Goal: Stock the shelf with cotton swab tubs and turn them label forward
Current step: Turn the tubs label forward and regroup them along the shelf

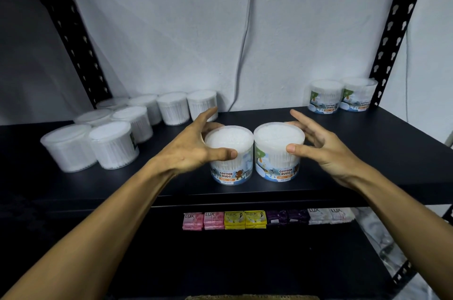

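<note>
While both hands sit on two cotton-bud tubs at the front middle of the black shelf (367, 147), left hand (193, 150) grip is closed round the left tub (231, 165) and right hand (323, 147) grip round the right tub (278, 160), tubs touching, labels facing forward. Unturned tubs (110, 143) cluster at shelf's left; two label-forward tubs (342, 97) stand back right. Soap packs (245, 219) line the shelf below.
</note>
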